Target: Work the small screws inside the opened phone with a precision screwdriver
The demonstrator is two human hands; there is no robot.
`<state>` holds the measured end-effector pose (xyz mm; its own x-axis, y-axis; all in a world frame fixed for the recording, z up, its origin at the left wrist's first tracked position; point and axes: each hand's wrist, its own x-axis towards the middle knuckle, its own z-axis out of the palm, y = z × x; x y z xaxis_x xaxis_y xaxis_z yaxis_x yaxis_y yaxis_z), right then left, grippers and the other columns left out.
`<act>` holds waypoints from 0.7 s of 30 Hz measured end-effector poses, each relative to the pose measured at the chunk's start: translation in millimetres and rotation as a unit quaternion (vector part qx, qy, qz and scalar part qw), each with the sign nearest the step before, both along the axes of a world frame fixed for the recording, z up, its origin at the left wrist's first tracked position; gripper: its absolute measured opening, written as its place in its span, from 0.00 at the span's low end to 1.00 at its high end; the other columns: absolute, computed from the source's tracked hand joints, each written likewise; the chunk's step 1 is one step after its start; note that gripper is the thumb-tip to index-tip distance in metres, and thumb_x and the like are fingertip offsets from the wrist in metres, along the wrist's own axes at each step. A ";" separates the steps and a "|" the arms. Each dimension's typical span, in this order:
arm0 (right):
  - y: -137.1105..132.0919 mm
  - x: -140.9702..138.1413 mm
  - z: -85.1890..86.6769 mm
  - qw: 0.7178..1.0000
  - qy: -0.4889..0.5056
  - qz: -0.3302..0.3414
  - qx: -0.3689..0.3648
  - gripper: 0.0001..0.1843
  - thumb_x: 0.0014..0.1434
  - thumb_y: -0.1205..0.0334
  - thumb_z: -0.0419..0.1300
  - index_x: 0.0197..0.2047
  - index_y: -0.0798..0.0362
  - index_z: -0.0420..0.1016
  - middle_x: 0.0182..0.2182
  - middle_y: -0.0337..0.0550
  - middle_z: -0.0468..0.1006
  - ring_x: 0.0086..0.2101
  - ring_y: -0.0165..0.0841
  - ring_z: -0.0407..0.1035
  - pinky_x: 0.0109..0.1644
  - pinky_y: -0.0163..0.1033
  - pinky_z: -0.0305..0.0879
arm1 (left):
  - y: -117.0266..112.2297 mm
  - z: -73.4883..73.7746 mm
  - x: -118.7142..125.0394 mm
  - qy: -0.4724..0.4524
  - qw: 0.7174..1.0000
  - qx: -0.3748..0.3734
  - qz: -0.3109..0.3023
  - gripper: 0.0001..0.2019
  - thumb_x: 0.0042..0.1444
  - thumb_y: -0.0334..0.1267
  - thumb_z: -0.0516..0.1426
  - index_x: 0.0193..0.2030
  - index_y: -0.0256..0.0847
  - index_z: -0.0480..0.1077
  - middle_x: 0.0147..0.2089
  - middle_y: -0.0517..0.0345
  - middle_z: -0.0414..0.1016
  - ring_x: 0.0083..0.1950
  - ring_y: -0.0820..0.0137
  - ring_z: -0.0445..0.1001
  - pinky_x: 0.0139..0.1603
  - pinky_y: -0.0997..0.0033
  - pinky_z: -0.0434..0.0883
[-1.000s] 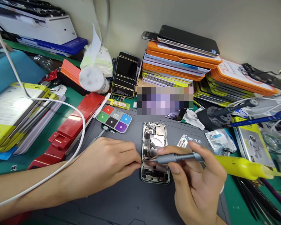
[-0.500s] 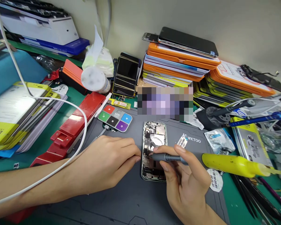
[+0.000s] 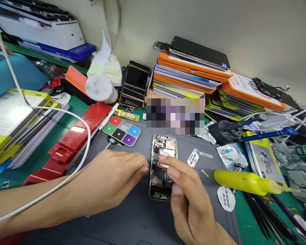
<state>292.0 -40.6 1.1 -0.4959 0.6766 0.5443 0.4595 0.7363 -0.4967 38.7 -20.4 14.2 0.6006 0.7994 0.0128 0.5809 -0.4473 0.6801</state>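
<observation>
Head view, and from where I stand the opened smartphone (image 3: pixel 155 163) lies on the grey work mat (image 3: pixel 127 221), insides up, its long axis running away from the person, far end leaning slightly right. The right hand (image 3: pixel 193 204) pinches a dark screwdriver (image 3: pixel 163 175) over it, the visible barrel pointing left across the phone's width. The left hand (image 3: pixel 117 177) sits just beside the phone's left edge, fingers curled together; whether they grip anything, I can't tell.

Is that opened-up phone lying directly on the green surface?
No, the opened-up phone lies on the dark grey mat.
</observation>
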 end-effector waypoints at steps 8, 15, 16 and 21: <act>-4.2 3.7 -8.6 0.999 0.039 0.011 0.009 0.46 0.62 0.82 0.55 0.81 0.52 0.56 0.67 0.60 0.77 0.64 0.45 0.77 0.62 0.55 0.82 | 0.6 -6.3 -0.4 -0.009 0.999 0.033 -0.015 0.09 0.79 0.35 0.54 0.46 0.46 0.73 0.40 0.66 0.79 0.39 0.70 0.80 0.39 0.69 0.67; -2.7 -1.8 -11.3 0.990 0.136 -0.011 -0.030 0.49 0.62 0.87 0.60 0.80 0.46 0.59 0.54 0.51 0.86 0.51 0.39 0.84 0.52 0.47 0.87 | 2.9 -3.7 -2.1 -0.040 0.998 0.053 -0.021 0.06 0.79 0.34 0.56 0.51 0.48 0.75 0.45 0.69 0.84 0.42 0.72 0.83 0.40 0.72 0.68; -3.3 -1.7 -11.3 0.987 0.154 -0.008 -0.039 0.50 0.61 0.88 0.60 0.80 0.46 0.59 0.54 0.51 0.86 0.52 0.40 0.84 0.53 0.47 0.87 | 3.0 -3.5 -2.5 -0.042 0.997 0.062 -0.027 0.07 0.79 0.34 0.56 0.52 0.48 0.75 0.46 0.69 0.84 0.43 0.72 0.83 0.40 0.72 0.68; -6.4 1.8 -10.0 0.985 0.160 0.034 -0.050 0.50 0.62 0.88 0.59 0.81 0.45 0.57 0.57 0.51 0.86 0.52 0.40 0.86 0.54 0.47 0.88 | 3.6 -3.7 -5.1 -0.049 0.995 0.072 -0.048 0.10 0.80 0.35 0.55 0.51 0.47 0.78 0.45 0.67 0.85 0.43 0.73 0.84 0.41 0.72 0.70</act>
